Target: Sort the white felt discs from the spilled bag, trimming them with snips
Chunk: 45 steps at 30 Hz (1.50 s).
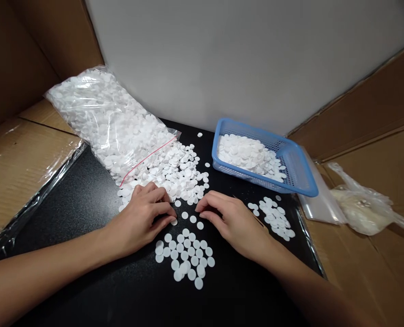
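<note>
My left hand [150, 211] is curled at the edge of a heap of small round white discs [174, 175], thumb and forefinger closed on one white disc [174, 222]. Opposite it, my right hand [227, 215] has its thumb and forefinger drawn together low over the black table; what lies between the tips, if anything, is hidden. A few single discs [193, 219] lie between the two hands. Closer to me, a loose cluster of discs [184, 254] is spread mostly flat, some overlapping.
A clear zip bag [100, 118] full of discs spills onto the black table [120, 281] at left. A blue plastic basket [300, 168] with discs stands back right. Another disc group [277, 218] lies beyond my right wrist. A knotted plastic bag [365, 209] rests on cardboard at far right.
</note>
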Tool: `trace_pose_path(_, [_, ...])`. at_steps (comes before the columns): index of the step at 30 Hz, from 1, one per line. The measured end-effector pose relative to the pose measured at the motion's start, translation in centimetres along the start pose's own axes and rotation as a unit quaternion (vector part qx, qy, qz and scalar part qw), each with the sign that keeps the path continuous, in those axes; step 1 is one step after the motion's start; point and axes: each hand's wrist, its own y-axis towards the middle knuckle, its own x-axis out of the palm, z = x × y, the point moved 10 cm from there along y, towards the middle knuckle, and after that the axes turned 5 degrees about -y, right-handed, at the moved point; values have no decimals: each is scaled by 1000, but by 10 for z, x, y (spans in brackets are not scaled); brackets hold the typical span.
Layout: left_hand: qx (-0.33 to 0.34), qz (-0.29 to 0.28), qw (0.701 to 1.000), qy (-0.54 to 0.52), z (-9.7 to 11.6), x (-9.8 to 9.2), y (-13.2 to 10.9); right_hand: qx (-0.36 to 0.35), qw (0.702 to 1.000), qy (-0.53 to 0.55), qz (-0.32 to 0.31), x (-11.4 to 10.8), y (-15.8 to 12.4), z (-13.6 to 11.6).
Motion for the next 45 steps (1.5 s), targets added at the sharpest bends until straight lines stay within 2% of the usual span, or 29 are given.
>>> trace_pose_path(6, [34,37,998,44,1,-4,3,0,999,37,-26,15,-1,-4])
trace_pose_path(13, [-15,28,999,-22,-5,-17,-1,1,1000,-11,23,3,1,0])
trace_pose_path(19, [-16,-14,1000,-20,-7,-8,-5,40,997,-55,-40,12,1,5])
trace_pose_path(22, [6,17,1000,-6,-1,-11,-4,48,996,-56,-44,14,2,5])
trace_pose_path(25, [12,31,998,-58,10,-12,-1,45,999,-5,-11,7,3,1])
trace_pose_path(27, [-24,4,988,-156,14,-5,4,55,996,67,20,-3,1,-2])
trace_pose_path(29, [-86,-27,953,-290,16,6,10,75,987,134,48,-13,-3,-5])
trace_pose_path(31, [-137,-44,898,-415,22,17,17,90,977,180,68,-22,-10,-7])
trace_pose_path(34, [-173,-53,837,-516,32,27,29,86,975,189,84,-35,-25,-2])
trace_pose_path(37, [-208,-67,781,-585,37,40,39,88,982,38,160,-58,-44,22])
trace_pose_path(39, [-241,-81,740,-622,37,50,41,105,966,-118,203,-69,-56,42])
trace_pose_path(42, [-279,-98,697,-654,40,61,42,139,944,-242,173,-65,-61,72])
trace_pose_path(45, [-297,-106,671,-671,42,65,41,175,942,-250,141,-61,-58,91])
